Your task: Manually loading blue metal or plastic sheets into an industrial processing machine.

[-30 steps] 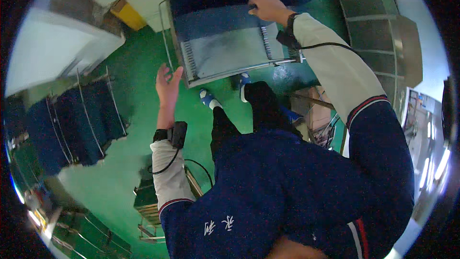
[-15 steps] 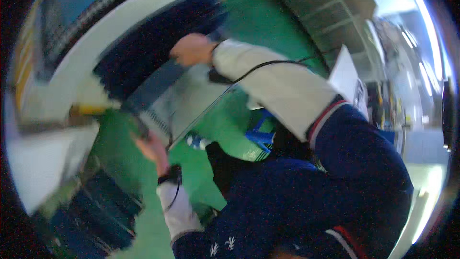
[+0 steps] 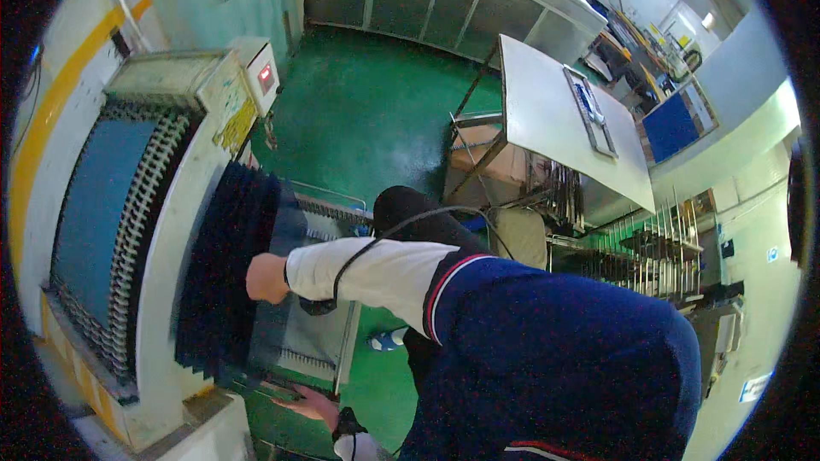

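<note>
A row of dark blue, thin-edged panels (image 3: 224,269), blurred in part, stands beside the pale side of a machine at the left. My right hand (image 3: 267,278) is closed against their right side. Its fingertips are hidden, so what it grips does not show. Lower down, my left hand (image 3: 309,405) has its fingers stretched out near the bottom end of a metal rack (image 3: 345,346). The thumb and fingers lie apart beside a dark edge. The rack has toothed strips and a greyish flat part between them. Dark bands and a cord are on both wrists.
Left of the panels stands the machine (image 3: 162,290) with a spiked chain and a blue belt. A control box (image 3: 260,75) with a red display sits above. A white tilted board (image 3: 555,111) on a metal frame stands beyond my arm, near a wire rack (image 3: 632,256). The floor (image 3: 367,90) is green.
My view has turned and steadied, bringing the control box and white board into sight. My right hand now rests against the dark panels, and my left hand is at the rack's lower end.
</note>
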`<state>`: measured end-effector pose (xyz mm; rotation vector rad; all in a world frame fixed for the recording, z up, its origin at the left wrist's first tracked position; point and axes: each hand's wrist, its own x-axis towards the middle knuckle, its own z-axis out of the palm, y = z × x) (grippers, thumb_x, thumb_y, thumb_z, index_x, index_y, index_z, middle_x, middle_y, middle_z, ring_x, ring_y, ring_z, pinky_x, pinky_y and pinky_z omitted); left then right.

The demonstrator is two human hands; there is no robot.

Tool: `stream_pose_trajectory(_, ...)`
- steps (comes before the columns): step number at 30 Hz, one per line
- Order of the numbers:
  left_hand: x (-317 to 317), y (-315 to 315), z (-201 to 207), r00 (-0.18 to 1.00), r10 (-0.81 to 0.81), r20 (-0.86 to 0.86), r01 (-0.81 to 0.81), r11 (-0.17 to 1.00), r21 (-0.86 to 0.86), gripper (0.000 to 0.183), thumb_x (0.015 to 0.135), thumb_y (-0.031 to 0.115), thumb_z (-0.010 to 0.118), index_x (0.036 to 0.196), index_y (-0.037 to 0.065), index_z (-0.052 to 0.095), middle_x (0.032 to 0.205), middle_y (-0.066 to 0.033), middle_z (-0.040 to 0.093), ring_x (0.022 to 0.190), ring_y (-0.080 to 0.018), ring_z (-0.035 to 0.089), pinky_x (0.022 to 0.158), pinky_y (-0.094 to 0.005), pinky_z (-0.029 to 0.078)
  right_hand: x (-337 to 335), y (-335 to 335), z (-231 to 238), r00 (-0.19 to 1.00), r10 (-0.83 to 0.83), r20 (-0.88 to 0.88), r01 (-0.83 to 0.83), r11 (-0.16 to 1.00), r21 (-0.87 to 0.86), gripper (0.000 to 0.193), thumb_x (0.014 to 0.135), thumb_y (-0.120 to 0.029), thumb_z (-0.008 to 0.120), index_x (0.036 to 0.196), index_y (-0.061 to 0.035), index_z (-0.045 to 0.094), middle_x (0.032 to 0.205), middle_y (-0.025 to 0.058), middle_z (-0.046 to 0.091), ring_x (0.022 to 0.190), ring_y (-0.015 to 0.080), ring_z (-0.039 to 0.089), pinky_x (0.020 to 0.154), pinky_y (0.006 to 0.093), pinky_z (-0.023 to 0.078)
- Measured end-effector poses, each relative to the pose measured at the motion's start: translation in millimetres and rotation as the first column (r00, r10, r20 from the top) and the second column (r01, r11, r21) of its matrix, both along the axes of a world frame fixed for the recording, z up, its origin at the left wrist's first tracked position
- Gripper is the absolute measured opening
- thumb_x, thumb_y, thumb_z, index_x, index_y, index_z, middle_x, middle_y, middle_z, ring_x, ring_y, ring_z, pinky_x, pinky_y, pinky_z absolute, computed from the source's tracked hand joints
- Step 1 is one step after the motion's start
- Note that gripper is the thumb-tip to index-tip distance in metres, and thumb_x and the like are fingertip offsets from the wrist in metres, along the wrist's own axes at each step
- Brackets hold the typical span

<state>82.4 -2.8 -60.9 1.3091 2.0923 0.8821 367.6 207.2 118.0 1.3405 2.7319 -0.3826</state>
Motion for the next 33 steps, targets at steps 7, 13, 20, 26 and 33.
stream_pose_trajectory(7,-47.8,18.6,-59.1,0.992,-0.116,0.049,0.123,0.975,-0.185,0.07,0.088,0.033,0.058,0.138,0.009,0.016,0.122,-0.024,0.044,0.096,-0.0375,0.055,0.077,-0.0507,0.047,-0.7,-3.9,2.3,0.998,-0.061,0.011,0.062,0.997,-0.054,0.014,0.062,-0.019,0.066,0.073,-0.0126,0.072,0.077,0.0082,0.069,0.074,0.0291,0.066,0.061,0.0423,0.051)
stream_pose_trajectory(13,-67.0,39.4,-75.2,0.851,-0.471,-0.231,0.317,0.813,-0.488,0.051,0.087,0.03,0.057,0.126,0.009,0.032,0.105,-0.0169,0.05,0.084,-0.0308,0.056,0.07,-0.0467,0.046,4.0,-12.7,-3.0,0.998,-0.059,-0.005,0.059,0.995,-0.081,0.013,0.063,-0.016,0.066,0.075,-0.0114,0.072,0.08,0.0091,0.069,0.076,0.0287,0.066,0.062,0.042,0.051)
stream_pose_trajectory(20,-101.1,43.6,-83.0,-0.01,-0.917,-0.399,0.504,0.34,-0.794,0.031,0.086,0.027,0.056,0.111,0.008,0.05,0.086,-0.0087,0.057,0.07,-0.023,0.057,0.062,-0.042,0.045,2.3,-15.4,-11.2,0.992,-0.081,-0.101,0.088,0.994,0.059,0.014,0.056,-0.02,0.067,0.066,-0.0113,0.069,0.069,0.01,0.066,0.069,0.0308,0.065,0.057,0.0439,0.051)
stream_pose_trajectory(26,-125.4,61.9,-104.3,0.277,-0.947,-0.16,0.833,0.32,-0.452,0.032,0.093,0.029,0.046,0.116,0.009,0.056,0.106,-0.0073,0.058,0.089,-0.0193,0.057,0.077,-0.0388,0.045,6.7,-9.6,-6.8,0.988,-0.003,-0.156,0.023,0.992,0.128,0.012,0.062,-0.018,0.063,0.071,-0.0099,0.066,0.071,0.011,0.065,0.07,0.0324,0.065,0.057,0.0461,0.051)
stream_pose_trajectory(33,-87.7,50.0,-66.8,0.824,-0.561,0.084,0.489,0.627,-0.606,0.03,0.082,0.032,0.058,0.087,0.003,0.065,0.076,-0.008,0.066,0.071,-0.0244,0.064,0.057,-0.0479,0.044,7.2,-13.2,6.6,0.995,0.058,-0.076,-0.055,0.997,0.05,0.012,0.069,-0.022,0.062,0.07,-0.0102,0.067,0.071,0.0112,0.065,0.071,0.0324,0.065,0.06,0.0449,0.051)
